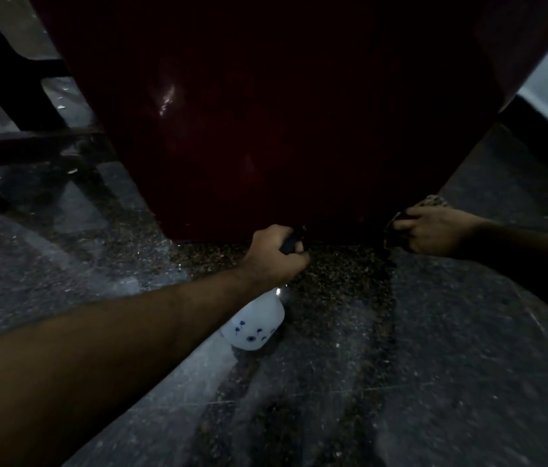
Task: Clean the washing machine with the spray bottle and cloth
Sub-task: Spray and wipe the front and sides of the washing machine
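Gripping spray bottle [259, 326], left hand [274, 256]

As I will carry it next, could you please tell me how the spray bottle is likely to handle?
The spray bottle looks like thin translucent plastic, so probably light and slightly squeezable. The left hand grips its dark head, letting the body hang, so it may swing. How full it is cannot be told.
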### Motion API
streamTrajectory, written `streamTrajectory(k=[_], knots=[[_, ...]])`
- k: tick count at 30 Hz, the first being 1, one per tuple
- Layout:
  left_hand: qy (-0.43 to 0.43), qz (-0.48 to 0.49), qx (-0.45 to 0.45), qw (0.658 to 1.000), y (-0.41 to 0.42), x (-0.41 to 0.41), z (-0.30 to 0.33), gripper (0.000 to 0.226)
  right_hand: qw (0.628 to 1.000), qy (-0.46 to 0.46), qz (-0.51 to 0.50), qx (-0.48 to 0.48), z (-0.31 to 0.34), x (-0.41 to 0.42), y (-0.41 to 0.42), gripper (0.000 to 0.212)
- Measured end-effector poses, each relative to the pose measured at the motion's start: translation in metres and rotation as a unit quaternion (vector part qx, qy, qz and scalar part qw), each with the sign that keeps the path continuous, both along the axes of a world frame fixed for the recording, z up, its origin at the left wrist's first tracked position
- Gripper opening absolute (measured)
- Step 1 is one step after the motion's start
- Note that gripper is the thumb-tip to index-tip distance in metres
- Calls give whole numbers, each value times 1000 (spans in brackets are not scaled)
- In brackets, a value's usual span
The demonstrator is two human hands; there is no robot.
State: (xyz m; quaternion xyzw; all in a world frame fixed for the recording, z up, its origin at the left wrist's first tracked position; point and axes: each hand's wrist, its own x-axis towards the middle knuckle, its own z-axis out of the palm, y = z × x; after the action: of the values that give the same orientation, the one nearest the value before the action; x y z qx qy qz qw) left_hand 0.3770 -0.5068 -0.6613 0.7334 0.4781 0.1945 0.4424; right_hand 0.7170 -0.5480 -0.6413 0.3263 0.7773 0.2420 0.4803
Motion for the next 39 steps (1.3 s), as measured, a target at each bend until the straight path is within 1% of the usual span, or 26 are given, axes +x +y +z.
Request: streamTrajectory(k=[1, 2, 3, 6, 8, 9, 10, 13, 15, 17, 19, 22, 25, 27, 28, 30, 33, 35, 38, 39], knots=[[-1, 3, -2, 1000, 1, 7, 4, 13, 999, 29, 25, 25, 2, -2, -2, 39], [-1, 6, -1, 1000, 2, 13, 7, 12, 996, 48, 45, 52, 3, -2, -3, 52], [0, 2, -4, 1000, 3, 28, 12, 12, 995, 74, 24, 66, 6, 6, -11, 54], [-8, -16, -14, 1000, 8, 46, 30, 11, 994, 84, 16, 73, 14, 5, -13, 43], [-29, -35, -18, 999, 13, 57, 48, 11, 989, 101, 43, 102, 29, 11, -18, 38], [-32, -34, -16, 999, 16, 60, 58, 12, 981, 126, 90, 115, 33, 13, -18, 34], [-36, -30, -10, 999, 19, 64, 69, 13, 969, 154, 132, 138, 42, 15, -18, 29], [-73, -6, 4, 997, 23, 67, 99, 11, 935, 229, 184, 197, 70, 19, -16, 13], [-94, 8, 16, 995, 19, 65, 115, 10, 909, 277, 209, 233, 91, 17, -14, 14], [-118, 23, 22, 992, 14, 62, 128, 9, 891, 303, 221, 254, 110, 13, -8, 18], [-156, 38, 24, 987, 10, 57, 148, 9, 879, 314, 219, 283, 135, 6, -5, 23], [-189, 50, 28, 980, 2, 49, 180, 10, 840, 330, 220, 370, 172, -6, 3, 34], [-204, 44, 65, 976, -2, 43, 219, 11, 804, 359, 188, 435, 206, -18, 9, 37], [-203, 36, 100, 973, -2, 41, 243, 11, 796, 379, 153, 446, 223, -27, 13, 43], [-208, 33, 117, 971, -3, 39, 253, 12, 790, 396, 139, 446, 235, -36, 13, 43], [-227, 46, 140, 963, -2, 36, 268, 13, 767, 444, 126, 447, 258, -61, 16, 39], [-274, 78, 126, 950, -4, 31, 284, 12, 721, 498, 115, 468, 304, -106, 20, 41], [-308, 105, 111, 939, -3, 28, 298, 12, 697, 506, 111, 496, 332, -128, 25, 43], [-342, 111, 120, 925, -6, 21, 319, 13, 683, 506, 113, 515, 357, -139, 28, 38], [-346, 105, 128, 923, -10, 20, 323, 13, 673, 523, 106, 512, 359, -140, 26, 41]])
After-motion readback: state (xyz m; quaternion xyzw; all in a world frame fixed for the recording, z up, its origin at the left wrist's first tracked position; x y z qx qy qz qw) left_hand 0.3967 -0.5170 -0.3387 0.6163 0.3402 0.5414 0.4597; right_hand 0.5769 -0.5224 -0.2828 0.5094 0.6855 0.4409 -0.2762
